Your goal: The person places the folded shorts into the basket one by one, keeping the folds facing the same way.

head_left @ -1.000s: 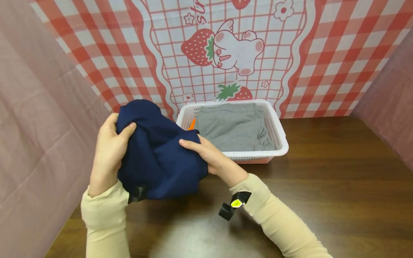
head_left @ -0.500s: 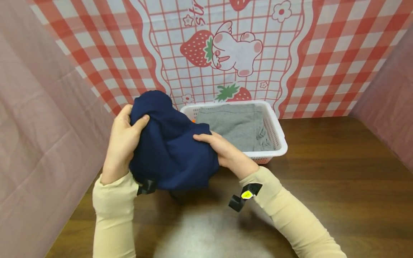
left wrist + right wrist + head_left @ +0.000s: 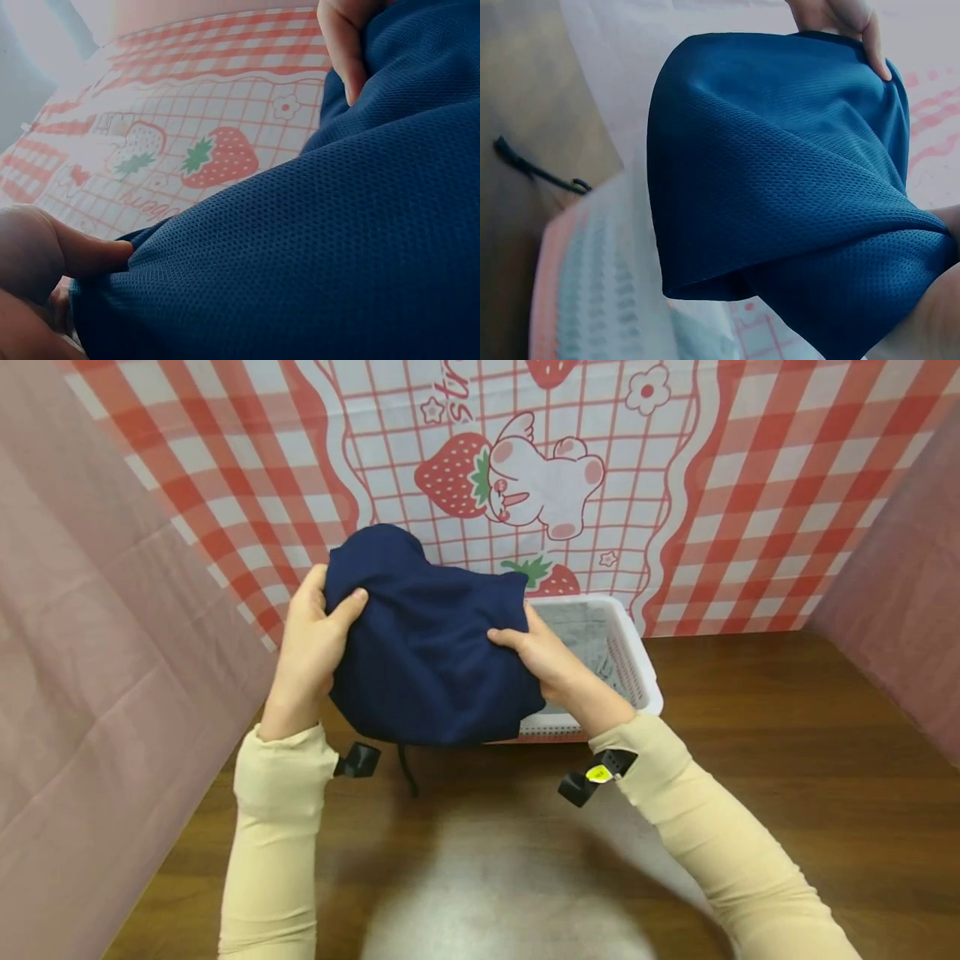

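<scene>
A navy blue garment [image 3: 435,652] of fine mesh fabric is held up in the air between both hands, in front of the white basket's left part. Its kind cannot be told from its folded shape. My left hand [image 3: 311,635] grips its left edge, thumb on the near face. At the right edge, my right hand [image 3: 547,656] pinches the fabric between thumb and fingers. The left wrist view shows the left thumb [image 3: 94,255] pressed on the cloth [image 3: 300,247]. In the right wrist view the garment [image 3: 780,172] hangs with a fold across its lower part.
Behind the garment stands a white perforated basket [image 3: 643,681] holding grey folded cloth [image 3: 581,627]. A thin dark cord [image 3: 407,772] shows below the garment over the brown wooden table [image 3: 787,777]. A strawberry-print checked curtain [image 3: 555,510] hangs at the back, pink cloth [image 3: 97,693] at the left.
Both hands have carried the navy garment up and to the right. It now covers more of the basket and its grey cloth, and the dark cord has come into clearer sight.
</scene>
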Motion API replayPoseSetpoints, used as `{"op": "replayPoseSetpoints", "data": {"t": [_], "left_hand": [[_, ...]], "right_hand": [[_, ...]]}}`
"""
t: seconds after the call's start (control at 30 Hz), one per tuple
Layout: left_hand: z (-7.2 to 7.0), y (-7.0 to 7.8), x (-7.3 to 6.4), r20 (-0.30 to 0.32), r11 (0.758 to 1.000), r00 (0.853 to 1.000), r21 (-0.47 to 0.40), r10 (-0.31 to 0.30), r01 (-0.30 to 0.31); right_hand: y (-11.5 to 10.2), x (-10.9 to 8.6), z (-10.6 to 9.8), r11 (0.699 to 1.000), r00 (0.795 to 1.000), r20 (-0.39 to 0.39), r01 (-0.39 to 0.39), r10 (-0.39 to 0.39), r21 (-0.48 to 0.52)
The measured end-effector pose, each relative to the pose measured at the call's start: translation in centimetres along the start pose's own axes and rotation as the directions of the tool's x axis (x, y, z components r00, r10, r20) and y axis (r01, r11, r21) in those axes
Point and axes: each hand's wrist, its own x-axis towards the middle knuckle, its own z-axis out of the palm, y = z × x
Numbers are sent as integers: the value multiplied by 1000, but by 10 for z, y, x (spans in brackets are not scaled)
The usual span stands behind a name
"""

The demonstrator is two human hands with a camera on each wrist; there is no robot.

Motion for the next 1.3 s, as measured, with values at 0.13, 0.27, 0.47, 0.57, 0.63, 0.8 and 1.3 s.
{"op": "replayPoseSetpoints", "data": {"t": [0.13,0.27,0.47,0.57,0.63,0.8,1.3], "left_hand": [[8,1,11,17,997,1000,-78,1,0],[16,1,20,36,992,999,-129,10,-5],[29,1,26,76,988,996,-150,44,-33],[36,-1,28,81,983,995,-183,51,-35],[41,-4,30,84,977,995,-212,56,-38],[55,-18,34,116,967,992,-255,44,-13],[86,-76,34,251,992,962,-33,-112,124]], "right_hand": [[-6,3,-10,993,994,-79,69,-76,-91],[-10,4,-18,977,978,-167,90,-123,-192],[-15,3,-32,961,959,-194,163,-208,-222],[-18,2,-39,952,950,-202,188,-239,-241],[-20,2,-45,947,945,-216,187,-246,-262],[-19,-1,-61,929,930,-249,182,-269,-323],[14,2,-105,919,954,-227,99,-196,-380]]}}
